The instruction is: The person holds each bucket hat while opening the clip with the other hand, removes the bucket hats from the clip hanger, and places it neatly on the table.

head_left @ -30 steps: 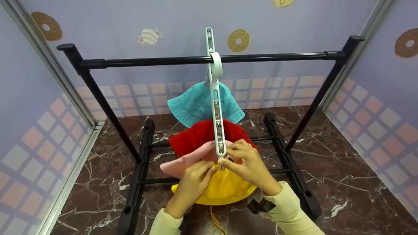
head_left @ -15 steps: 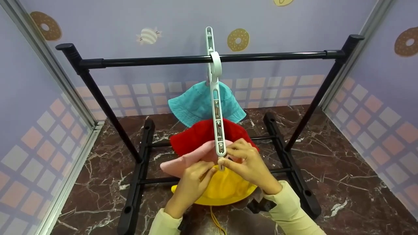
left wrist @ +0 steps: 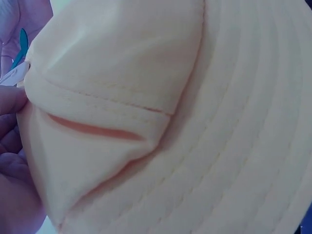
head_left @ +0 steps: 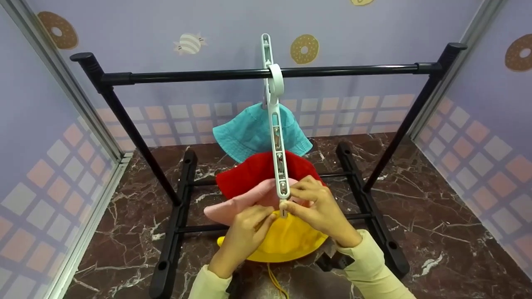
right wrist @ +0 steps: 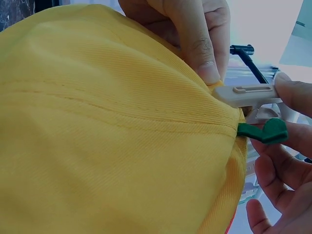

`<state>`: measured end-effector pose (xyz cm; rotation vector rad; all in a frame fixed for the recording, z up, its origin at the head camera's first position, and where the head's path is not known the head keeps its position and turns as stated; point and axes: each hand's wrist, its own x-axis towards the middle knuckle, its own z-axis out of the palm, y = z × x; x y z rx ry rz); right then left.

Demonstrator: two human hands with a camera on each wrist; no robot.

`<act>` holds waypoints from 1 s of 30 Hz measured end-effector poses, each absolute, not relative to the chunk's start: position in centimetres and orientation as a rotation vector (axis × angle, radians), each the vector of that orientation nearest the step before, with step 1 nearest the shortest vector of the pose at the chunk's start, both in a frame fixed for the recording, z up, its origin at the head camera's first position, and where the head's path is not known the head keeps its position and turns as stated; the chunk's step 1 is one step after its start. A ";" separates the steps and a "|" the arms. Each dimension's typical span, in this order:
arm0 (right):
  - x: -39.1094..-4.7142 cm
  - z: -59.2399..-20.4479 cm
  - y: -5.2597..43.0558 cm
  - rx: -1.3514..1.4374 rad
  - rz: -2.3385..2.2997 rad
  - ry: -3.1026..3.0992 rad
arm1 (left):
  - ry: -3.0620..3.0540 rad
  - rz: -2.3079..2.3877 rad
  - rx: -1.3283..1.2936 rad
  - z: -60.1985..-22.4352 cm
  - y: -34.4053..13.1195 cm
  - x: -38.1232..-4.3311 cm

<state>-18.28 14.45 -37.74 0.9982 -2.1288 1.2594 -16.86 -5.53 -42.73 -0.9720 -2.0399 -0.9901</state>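
A yellow brimmed hat [head_left: 286,243] hangs at the near end of a white clip hanger [head_left: 280,160], its crown tip at a pale clip [right wrist: 246,93]. My left hand [head_left: 245,234] pinches the top of the crown, thumb against the cloth right beside the clip. With thumb and fingers, my right hand [head_left: 324,211] holds the outer end of that clip. A green leaf-shaped tab [right wrist: 265,130] sticks out from the crown tip under it. In the left wrist view the hat's crown and stitched brim [left wrist: 229,146] fill most of the picture, looking pale.
Behind it hang a pink hat [head_left: 237,205], a red hat [head_left: 245,172] and a turquoise hat [head_left: 249,128]. The hanger hooks over the black bar [head_left: 199,75] of a rack standing on a dark marbled surface [head_left: 436,216]. A yellow cord [head_left: 274,280] dangles below the yellow hat.
Very little: the hanger's near end and the clip have shifted slightly to the right with my right hand. My left hand keeps its place on the hat.
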 end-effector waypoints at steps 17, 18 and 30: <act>-18.1 -37.7 14.3 0.966 1.320 -2.151 | -2.013 -1.006 -1.005 -42.7 -5.7 -16.9; -18.1 -37.7 14.3 0.967 1.323 -2.152 | -2.014 -1.008 -1.005 -42.7 -5.7 -16.9; -17.9 -37.1 14.4 1.048 1.336 -2.100 | -1.966 -1.025 -1.038 -42.3 -5.6 -16.7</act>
